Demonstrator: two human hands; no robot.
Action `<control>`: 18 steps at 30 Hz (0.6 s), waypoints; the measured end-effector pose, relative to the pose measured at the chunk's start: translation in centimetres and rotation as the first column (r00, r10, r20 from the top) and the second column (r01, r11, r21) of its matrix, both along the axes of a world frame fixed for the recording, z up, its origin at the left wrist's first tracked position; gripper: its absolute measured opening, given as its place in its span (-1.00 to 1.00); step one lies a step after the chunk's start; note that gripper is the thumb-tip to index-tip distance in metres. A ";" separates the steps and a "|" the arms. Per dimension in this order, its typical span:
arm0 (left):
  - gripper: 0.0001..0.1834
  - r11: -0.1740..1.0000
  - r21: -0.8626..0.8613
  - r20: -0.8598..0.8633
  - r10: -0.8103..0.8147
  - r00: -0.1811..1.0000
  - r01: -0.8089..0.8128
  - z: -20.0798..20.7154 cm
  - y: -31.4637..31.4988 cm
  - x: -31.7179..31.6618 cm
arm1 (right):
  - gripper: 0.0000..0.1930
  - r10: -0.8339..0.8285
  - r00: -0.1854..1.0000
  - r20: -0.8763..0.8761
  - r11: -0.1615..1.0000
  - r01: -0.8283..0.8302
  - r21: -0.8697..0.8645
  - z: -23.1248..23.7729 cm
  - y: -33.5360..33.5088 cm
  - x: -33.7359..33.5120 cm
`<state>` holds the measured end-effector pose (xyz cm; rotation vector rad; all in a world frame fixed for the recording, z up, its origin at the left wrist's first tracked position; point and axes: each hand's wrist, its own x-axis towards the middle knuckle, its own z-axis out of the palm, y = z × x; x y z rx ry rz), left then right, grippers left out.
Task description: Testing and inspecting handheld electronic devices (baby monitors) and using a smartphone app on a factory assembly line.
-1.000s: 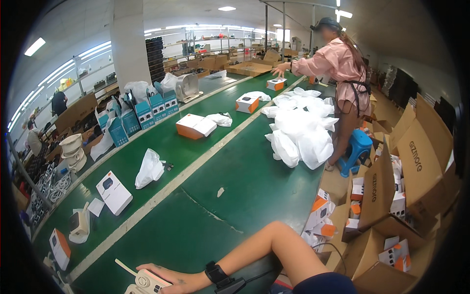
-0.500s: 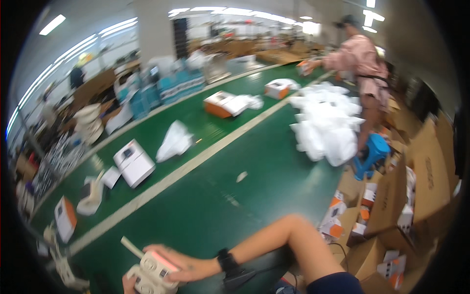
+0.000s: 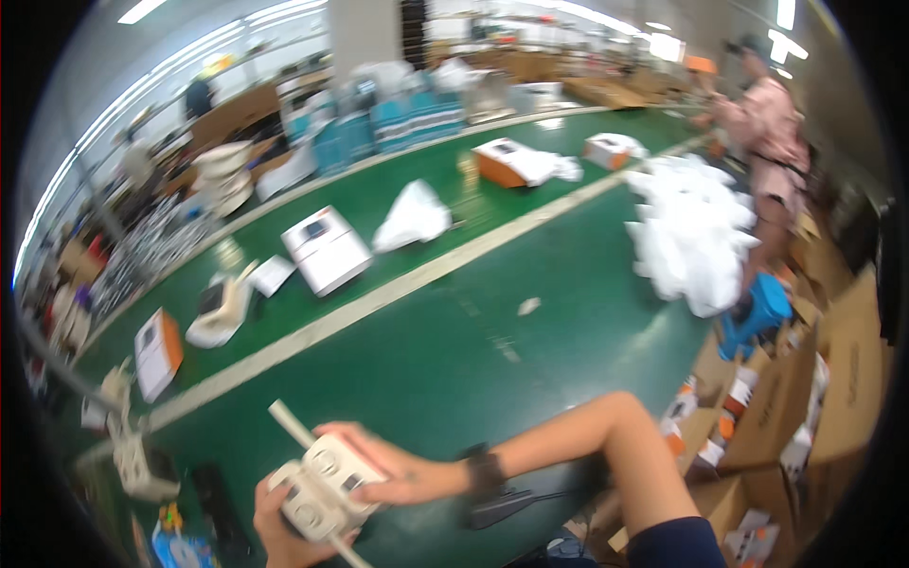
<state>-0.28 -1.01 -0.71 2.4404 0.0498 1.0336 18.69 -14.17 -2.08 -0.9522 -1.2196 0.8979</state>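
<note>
Both my hands are closed around a pair of off-white plastic devices (image 3: 327,483) with round dial-like parts and stick-like antennas, above the near left of the green table. From the right, my right hand (image 3: 407,473) grips the upper device, its thumb on the face. On the lower left, my left hand (image 3: 276,525) wraps the other device; its fingers are partly hidden. What kind of device they are is not clear. Another off-white device with an antenna (image 3: 147,469) stands at the table's left edge. A black flat object (image 3: 497,509) lies beneath my right wrist.
Along the green belt (image 3: 445,222) lie white-and-orange boxes (image 3: 327,251), a white bag (image 3: 414,218) and a device on wrapping (image 3: 218,303). White bags (image 3: 691,227) are heaped at the far right, near a person in pink (image 3: 772,123). Open cartons (image 3: 772,398) and a blue stool (image 3: 756,317) stand at right.
The view has shifted, so the table's contents appear further right. My hands have brought the white devices up and to the right in view. The person in pink now holds an orange-and-white box higher.
</note>
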 end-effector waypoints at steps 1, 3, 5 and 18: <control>0.05 0.998 -0.066 0.000 0.001 1.000 -0.001 -1.8 0.8 -0.6 | -0.18 -0.014 1.000 0.023 1.000 0.014 0.018 -0.1 0.2 -0.2; 0.05 0.994 -0.024 -0.154 0.101 0.983 -0.106 0.4 -0.3 -0.4 | -0.20 -0.035 0.999 0.026 0.999 0.034 0.011 -0.4 0.2 0.1; 0.06 0.996 0.005 -0.154 0.088 0.984 -0.088 0.8 -0.7 0.2 | -0.22 -0.067 0.997 0.040 0.998 0.067 0.016 -0.2 -0.2 0.3; 0.06 0.996 0.045 -0.187 0.090 0.978 -0.083 0.7 0.1 -0.7 | -0.23 -0.068 0.996 0.052 0.997 0.067 0.025 -0.1 0.0 0.0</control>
